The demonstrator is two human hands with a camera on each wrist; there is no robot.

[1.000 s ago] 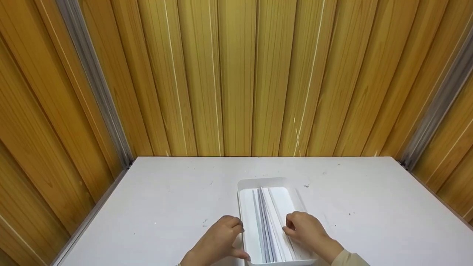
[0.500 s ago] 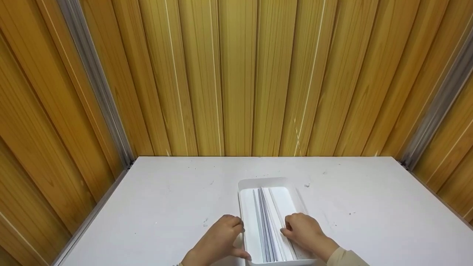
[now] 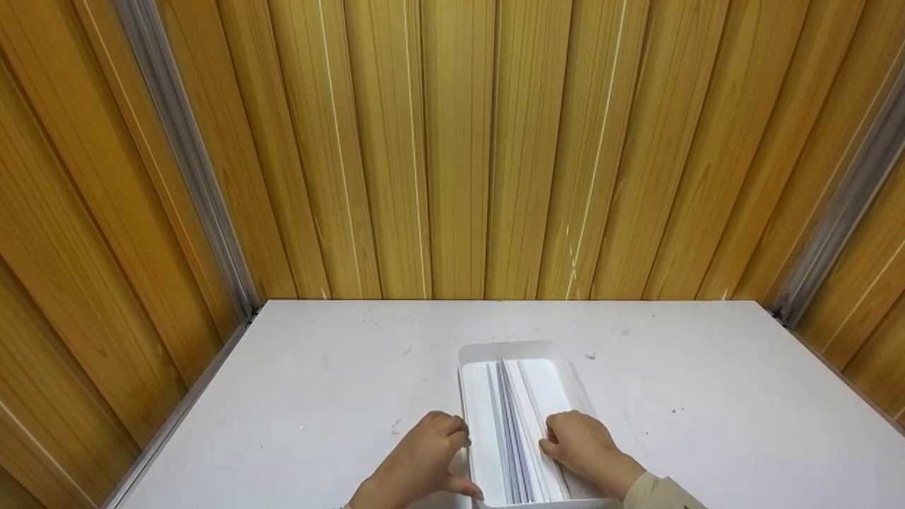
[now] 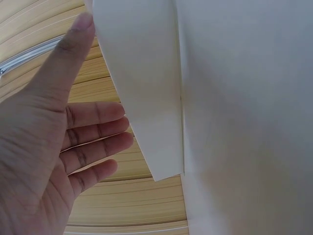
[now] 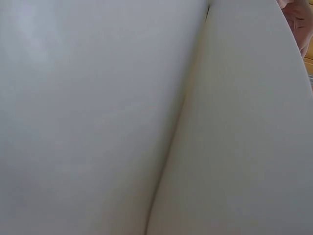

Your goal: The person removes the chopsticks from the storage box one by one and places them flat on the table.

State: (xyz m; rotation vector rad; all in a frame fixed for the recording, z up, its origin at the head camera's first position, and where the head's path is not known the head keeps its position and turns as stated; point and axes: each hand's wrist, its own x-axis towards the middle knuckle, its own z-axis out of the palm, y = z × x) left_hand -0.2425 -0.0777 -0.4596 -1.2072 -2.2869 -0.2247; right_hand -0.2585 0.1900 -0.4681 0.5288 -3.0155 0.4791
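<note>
A white shallow rectangular box [image 3: 505,349] stands at the front of the table, with several long thin strips [image 3: 510,431], white, grey and bluish, lying lengthwise in it. My left hand [image 3: 417,456] is at the box's left side, fingertips against the wall and thumb at the near corner; the left wrist view shows straight fingers [image 4: 100,147] at the box wall [image 4: 139,88]. Over the right half of the box, my right hand [image 3: 583,445] has curled fingers, thumb and forefinger pinching the rightmost white strip [image 3: 529,385]. In the right wrist view the box wall [image 5: 234,127] hides that hand.
The white table [image 3: 339,367] carries a few small dark marks. Wood-patterned panels [image 3: 452,155] rise behind it and along both sides, with grey metal posts [image 3: 194,155] at the corners.
Almost nothing moves. The right hand has shifted slightly left and toward me over the strips; the left hand stays at the box's side.
</note>
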